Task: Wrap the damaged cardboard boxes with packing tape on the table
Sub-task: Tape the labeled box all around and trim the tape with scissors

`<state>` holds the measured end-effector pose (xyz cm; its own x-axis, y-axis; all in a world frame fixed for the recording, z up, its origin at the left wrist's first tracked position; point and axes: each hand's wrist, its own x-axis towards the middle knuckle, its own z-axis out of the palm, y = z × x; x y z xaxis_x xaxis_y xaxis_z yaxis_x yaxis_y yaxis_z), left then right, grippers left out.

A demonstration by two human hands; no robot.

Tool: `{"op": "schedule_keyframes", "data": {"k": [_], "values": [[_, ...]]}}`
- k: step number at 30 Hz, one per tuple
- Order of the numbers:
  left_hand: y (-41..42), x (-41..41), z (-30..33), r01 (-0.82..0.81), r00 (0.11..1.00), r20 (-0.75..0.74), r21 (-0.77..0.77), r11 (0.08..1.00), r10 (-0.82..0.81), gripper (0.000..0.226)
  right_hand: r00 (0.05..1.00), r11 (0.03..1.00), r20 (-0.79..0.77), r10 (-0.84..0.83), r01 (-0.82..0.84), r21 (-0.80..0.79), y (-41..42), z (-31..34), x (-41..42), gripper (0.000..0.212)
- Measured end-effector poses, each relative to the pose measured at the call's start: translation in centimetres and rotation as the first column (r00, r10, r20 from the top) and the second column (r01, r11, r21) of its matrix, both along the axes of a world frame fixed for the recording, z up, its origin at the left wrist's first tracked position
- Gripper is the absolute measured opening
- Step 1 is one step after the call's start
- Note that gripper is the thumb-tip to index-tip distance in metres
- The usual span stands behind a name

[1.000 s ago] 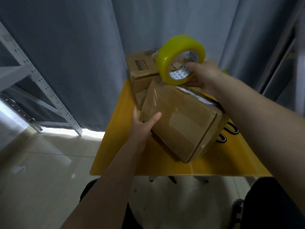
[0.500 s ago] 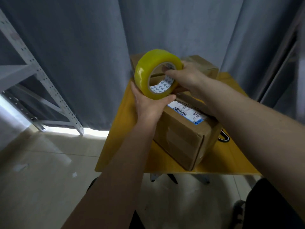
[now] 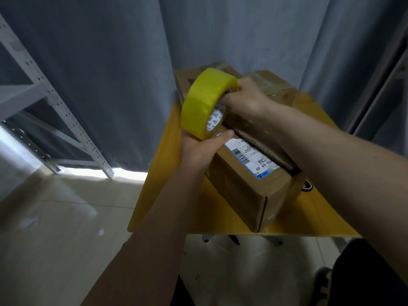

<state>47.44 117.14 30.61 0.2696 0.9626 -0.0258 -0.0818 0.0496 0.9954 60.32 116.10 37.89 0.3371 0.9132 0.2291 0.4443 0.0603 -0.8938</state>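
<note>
I have the yellow tape roll up on edge at the far left end of the near box, both hands on it. My right hand comes in from the right with its fingers hooked into the roll's core, gripping it from inside. My left hand sits under and beside the roll, its thumb laid along the box's top edge just below the roll; the rest of its fingers are hidden behind the roll, so I cannot tell how far they curl, but the palm cups the roll's lower rim.

The near box lies on the yellow table, skewed to the table's edge, with a white and blue shipping label on its top face and a gap along the top flap at the right. A second box, with clear tape across its top, stands behind it at the table's far end, against the grey curtain. A grey metal rack stands on the floor to the left.
</note>
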Motion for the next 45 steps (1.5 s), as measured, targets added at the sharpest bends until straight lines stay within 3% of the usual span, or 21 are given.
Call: {"op": "schedule_keyframes", "data": {"k": [3, 7, 12, 18, 22, 25, 30, 34, 38, 45], "values": [[0.9, -0.7, 0.2, 0.085, 0.996, -0.048, 0.075, 0.994, -0.081, 0.060, 0.998, 0.998, -0.035, -0.054, 0.054, 0.019, -0.4, -0.2, 0.4, 0.010], [1.4, -1.4, -0.5, 0.075, 0.982, -0.179, 0.084, 0.994, -0.059, 0.086, 0.978, 0.988, -0.167, -0.125, 0.138, 0.068, -1.3, -0.2, 1.0, 0.007], [1.7, -1.6, 0.0, 0.106, 0.957, -0.287, 0.189, 0.976, -0.049, 0.077, 0.935, 0.981, -0.294, -0.196, 0.190, -0.051, -1.8, 0.0, 1.8, 0.013], [2.8, -0.8, 2.1, 0.353, 0.859, -0.491, 0.363, 0.862, -0.145, 0.062, 0.925, 0.975, -0.312, -0.217, 0.221, -0.024, -1.9, 0.6, 2.4, 0.014], [2.9, 0.5, 3.4, 0.401, 0.780, -0.614, 0.350, 0.847, -0.115, 0.092, 0.945, 0.973, -0.241, -0.222, 0.232, 0.015, -2.0, 1.1, 3.1, 0.007], [2.4, 1.6, 3.8, 0.312, 0.776, -0.630, 0.337, 0.888, -0.033, 0.112, 0.952, 0.976, -0.229, -0.202, 0.216, 0.037, -1.9, 1.7, 3.1, 0.004], [2.8, 2.2, 4.1, 0.387, 0.681, -0.728, 0.268, 0.883, -0.078, 0.119, 0.941, 0.969, -0.235, -0.242, 0.245, -0.017, -1.7, 1.9, 3.6, 0.004], [3.3, 1.8, 3.8, 0.428, 0.705, -0.688, 0.221, 0.876, -0.171, 0.116, 0.927, 0.970, -0.287, -0.243, 0.235, -0.062, -1.7, 1.6, 3.3, 0.010], [3.4, 1.6, 3.2, 0.390, 0.822, -0.525, 0.235, 0.890, -0.221, 0.112, 0.916, 0.978, -0.343, -0.209, 0.204, -0.052, -1.8, 1.6, 3.0, 0.024], [3.0, 2.4, 2.3, 0.230, 0.913, -0.397, 0.298, 0.926, -0.099, 0.091, 0.893, 0.973, -0.388, -0.226, 0.222, -0.055, -2.1, 1.0, 2.8, 0.007]]}}
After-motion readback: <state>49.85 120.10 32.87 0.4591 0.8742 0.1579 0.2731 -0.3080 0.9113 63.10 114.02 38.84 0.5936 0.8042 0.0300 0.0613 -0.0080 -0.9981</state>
